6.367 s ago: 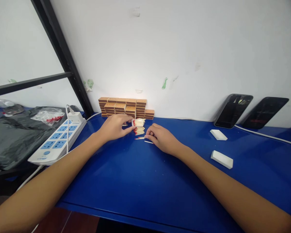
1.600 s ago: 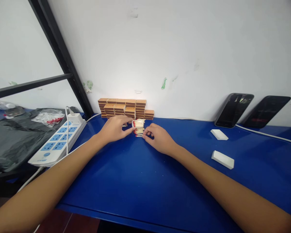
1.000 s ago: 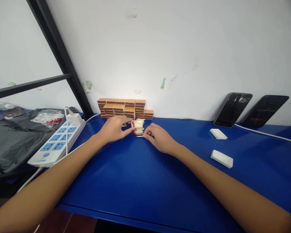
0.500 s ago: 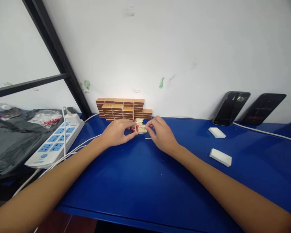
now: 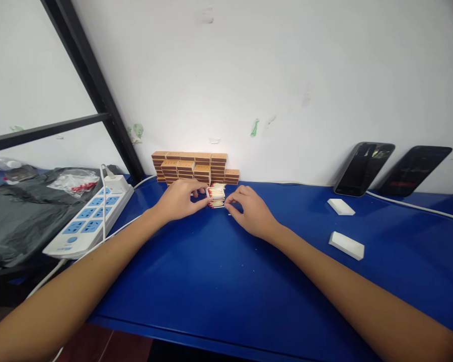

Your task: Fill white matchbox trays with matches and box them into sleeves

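My left hand [image 5: 184, 200] grips the left end of a small white tray [image 5: 216, 191] filled with red-tipped matches. More matches [image 5: 216, 202] lie in a pile under and around the tray, on the blue table. Just to the right, my right hand [image 5: 249, 210] has its fingers bent and pinched near the right ends of the matches; whatever is between the fingertips is too small to make out. Behind both hands, stacked brown matchboxes [image 5: 186, 163] stand against the wall.
Two white tray pieces [image 5: 341, 206] [image 5: 346, 245] lie on the blue table [image 5: 226, 291] at the right. Two dark phones [image 5: 364, 168] [image 5: 415, 170] lean on the wall. At the left are a power strip [image 5: 90, 216], white cables and a dark plastic bag [image 5: 26, 216].
The tray between my hands now shows matches lying inside it. My right fingers have drawn slightly away from its right end. The view has shifted a little.
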Tool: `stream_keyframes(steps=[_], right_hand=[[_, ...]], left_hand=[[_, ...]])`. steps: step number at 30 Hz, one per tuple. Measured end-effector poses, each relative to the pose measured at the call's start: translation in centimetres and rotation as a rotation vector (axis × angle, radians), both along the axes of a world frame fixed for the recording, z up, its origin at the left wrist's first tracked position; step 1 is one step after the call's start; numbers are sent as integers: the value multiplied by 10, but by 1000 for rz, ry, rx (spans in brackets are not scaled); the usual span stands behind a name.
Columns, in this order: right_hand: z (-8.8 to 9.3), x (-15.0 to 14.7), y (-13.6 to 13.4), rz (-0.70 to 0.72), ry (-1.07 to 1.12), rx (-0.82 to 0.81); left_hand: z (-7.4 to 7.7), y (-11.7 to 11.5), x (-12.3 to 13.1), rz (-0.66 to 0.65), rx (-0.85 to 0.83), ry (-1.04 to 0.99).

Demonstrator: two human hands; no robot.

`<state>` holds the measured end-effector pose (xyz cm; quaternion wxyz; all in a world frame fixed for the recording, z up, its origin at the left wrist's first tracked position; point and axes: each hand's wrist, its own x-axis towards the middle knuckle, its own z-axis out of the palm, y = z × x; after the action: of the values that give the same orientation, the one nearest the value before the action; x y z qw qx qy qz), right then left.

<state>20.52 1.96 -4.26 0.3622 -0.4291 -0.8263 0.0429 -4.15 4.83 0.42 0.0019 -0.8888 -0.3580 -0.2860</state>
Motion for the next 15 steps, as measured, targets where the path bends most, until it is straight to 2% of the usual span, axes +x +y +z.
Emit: stream_keyframes(steps=[15], right_hand=[[-2,0,9,65,-76,-110]], left_hand=[[-1,2,-3,40,48,90]])
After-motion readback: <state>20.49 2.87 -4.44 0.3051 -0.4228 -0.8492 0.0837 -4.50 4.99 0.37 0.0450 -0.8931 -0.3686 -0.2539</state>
